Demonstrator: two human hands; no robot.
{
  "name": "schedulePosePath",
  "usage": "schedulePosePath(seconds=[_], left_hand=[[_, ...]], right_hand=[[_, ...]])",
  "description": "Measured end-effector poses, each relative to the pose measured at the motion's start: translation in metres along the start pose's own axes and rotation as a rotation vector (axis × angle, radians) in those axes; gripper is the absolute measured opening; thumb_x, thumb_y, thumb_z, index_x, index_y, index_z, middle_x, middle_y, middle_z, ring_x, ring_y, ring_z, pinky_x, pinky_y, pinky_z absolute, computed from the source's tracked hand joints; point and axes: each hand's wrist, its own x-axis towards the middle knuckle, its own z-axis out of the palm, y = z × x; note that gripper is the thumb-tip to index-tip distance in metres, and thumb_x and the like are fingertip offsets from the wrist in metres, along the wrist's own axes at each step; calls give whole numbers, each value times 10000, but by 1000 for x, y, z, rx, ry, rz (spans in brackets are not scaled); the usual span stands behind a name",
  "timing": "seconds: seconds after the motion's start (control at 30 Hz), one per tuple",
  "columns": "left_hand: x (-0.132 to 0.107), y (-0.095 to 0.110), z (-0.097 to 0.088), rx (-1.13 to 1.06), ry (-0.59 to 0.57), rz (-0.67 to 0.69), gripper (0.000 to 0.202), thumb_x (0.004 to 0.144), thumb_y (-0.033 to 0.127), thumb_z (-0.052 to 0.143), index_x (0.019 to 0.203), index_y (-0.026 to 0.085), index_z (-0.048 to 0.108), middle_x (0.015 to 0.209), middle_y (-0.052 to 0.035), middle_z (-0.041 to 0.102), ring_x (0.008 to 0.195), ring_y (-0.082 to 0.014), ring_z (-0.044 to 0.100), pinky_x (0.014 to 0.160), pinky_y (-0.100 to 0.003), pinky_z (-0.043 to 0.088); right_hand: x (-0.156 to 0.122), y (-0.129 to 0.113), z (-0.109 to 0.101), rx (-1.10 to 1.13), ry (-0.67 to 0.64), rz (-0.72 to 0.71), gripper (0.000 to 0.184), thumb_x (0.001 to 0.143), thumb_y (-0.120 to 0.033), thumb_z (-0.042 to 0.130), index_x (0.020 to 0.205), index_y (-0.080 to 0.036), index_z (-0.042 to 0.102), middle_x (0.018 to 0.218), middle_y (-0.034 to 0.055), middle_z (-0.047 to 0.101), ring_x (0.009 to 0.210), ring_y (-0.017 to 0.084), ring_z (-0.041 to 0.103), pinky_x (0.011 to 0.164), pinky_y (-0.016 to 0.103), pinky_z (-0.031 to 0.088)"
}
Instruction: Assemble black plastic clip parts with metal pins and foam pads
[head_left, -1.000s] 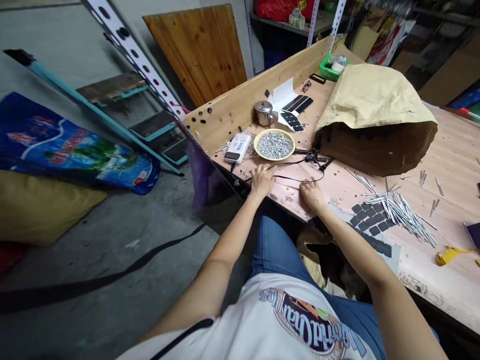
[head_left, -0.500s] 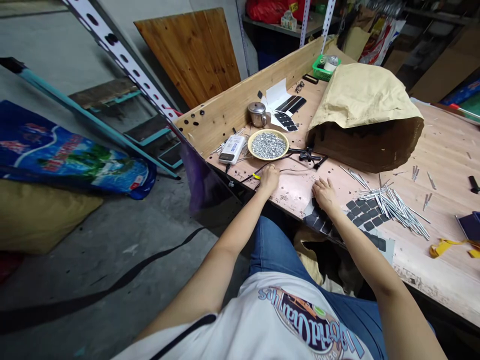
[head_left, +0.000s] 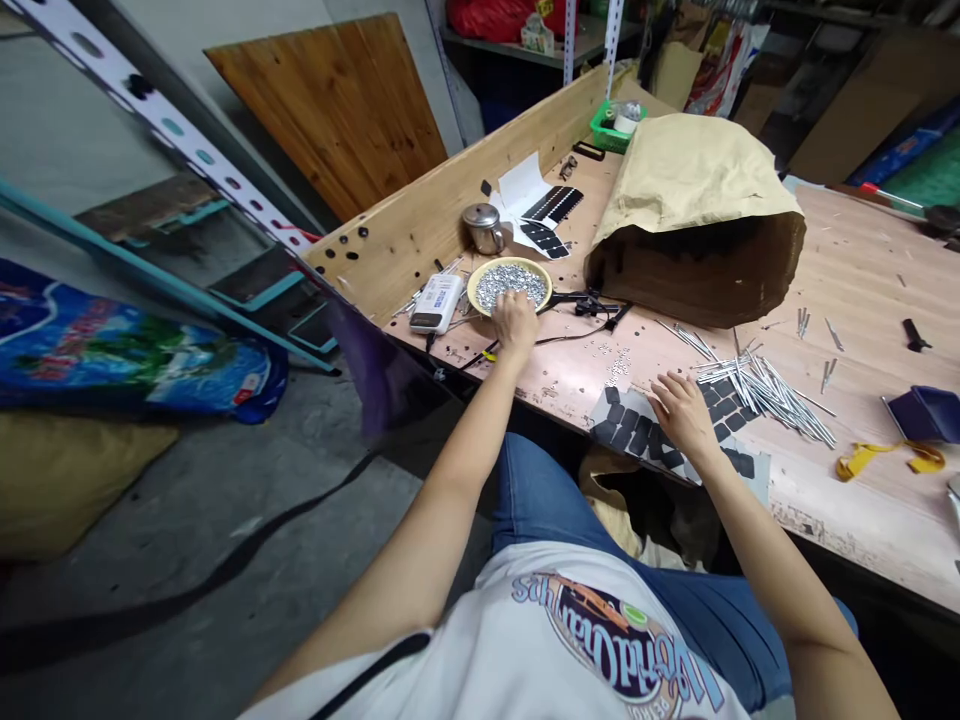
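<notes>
1. Head view: left hand (head_left: pixel 516 325) at bowl's (head_left: pixel 472 292) near edge, fingertips over metal bits (head_left: pixel 499 280); pinching or not, can't tell.
2. Bowl at left hand's 12 o'clock, near rim part-hidden.
3. Right hand (head_left: pixel 681 408), left's 4 o'clock: fingers spread above black patches (head_left: pixel 637 435); contact unclear.
4. Paper sack (head_left: pixel 690 170), right hand's 12 o'clock: interior too dark.

Your left hand (head_left: pixel 515 322) is at the near rim of a yellow bowl (head_left: pixel 474 277), fingertips among small metal pieces (head_left: pixel 501 280); grip unclear. Your right hand (head_left: pixel 684 412), fingers spread, over or on the sheet of black pads (head_left: pixel 626 425) at the table's (head_left: pixel 829 505) near edge. Loose pieces (head_left: pixel 618 365) scattered between your hands. Left of bowl: white box (head_left: pixel 436 303). Beyond: metal cup (head_left: pixel 483 228). Farther right: paper bag (head_left: pixel 686 175), mouth toward you. Metal rods (head_left: pixel 780 395) heaped right of your right hand.
</notes>
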Motion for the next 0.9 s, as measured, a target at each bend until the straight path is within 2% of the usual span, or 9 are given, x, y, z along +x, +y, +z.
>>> schedulePosePath(seconds=[0.07, 0.13, 0.23, 0.37, 0.63, 0.77, 0.87, 0.9], left_hand=[[25, -5, -3, 19, -51, -87, 354, 864, 224, 423, 1158, 104, 581, 1248, -181, 558, 1191, -288, 476, 943, -395, 424], [46, -8, -4, 61, -217, -178, 404, 796, 240, 540, 1169, 90, 577, 1327, -185, 503, 1229, -301, 453, 962, -371, 422], [61, -8, -1, 86, -313, -199, 364, 761, 176, 540, 1100, 69, 621, 1242, -192, 575, 1156, -299, 528, 935, -346, 447], [59, -12, 5, 93, -252, -218, 363, 768, 115, 442, 1071, 71, 636, 1149, -167, 639, 1081, -272, 589, 918, -316, 462], [50, -16, 4, -22, -152, -270, 273, 771, 77, 488, 997, 5, 623, 1143, -209, 622, 1091, -285, 572, 943, -357, 439], [49, -16, -1, -48, -157, -286, 206, 783, 85, 524, 950, 4, 614, 1145, -214, 613, 1089, -294, 554, 934, -399, 432], [48, -16, -5, -46, -154, -311, 244, 781, 103, 551, 996, -1, 598, 1185, -222, 584, 1128, -319, 520, 948, -445, 417], [46, -15, -6, -48, -120, -307, 269, 792, 119, 544, 1029, 2, 591, 1215, -225, 563, 1158, -326, 496, 968, -459, 401]], right_hand=[[-11, 3, -8, 24, 21, 22, 314, 918, -316, 398, 974, -183, 677, 1092, 121, 669, 1098, 271, 565, 957, 505, 436], [-21, 5, -13, 49, 36, 47, 315, 915, -324, 406, 973, -189, 684, 1079, 116, 673, 1086, 268, 573, 938, 488, 461], [-34, 5, -17, 78, 63, 89, 318, 912, -341, 413, 974, -199, 691, 1056, 107, 681, 1069, 260, 586, 906, 471, 497], [-56, 7, -23, 96, 89, 175, 330, 913, -362, 415, 964, -194, 694, 1046, 105, 685, 1071, 255, 585, 886, 456, 517], [-105, 24, -43, 89, 61, 420, 288, 888, -356, 461, 961, -206, 696, 1040, 106, 685, 1036, 259, 591, 898, 478, 496], [-114, 28, -42, 94, 72, 451, 298, 887, -367, 456, 960, -204, 696, 1022, 106, 688, 1019, 258, 597, 890, 478, 497], [-114, 26, -38, 100, 70, 454, 303, 890, -369, 448, 949, -209, 699, 1011, 102, 689, 1001, 253, 603, 886, 470, 499], [-113, 26, -37, 102, 74, 452, 307, 892, -370, 445, 944, -208, 700, 1008, 103, 690, 995, 252, 605, 884, 468, 501]])
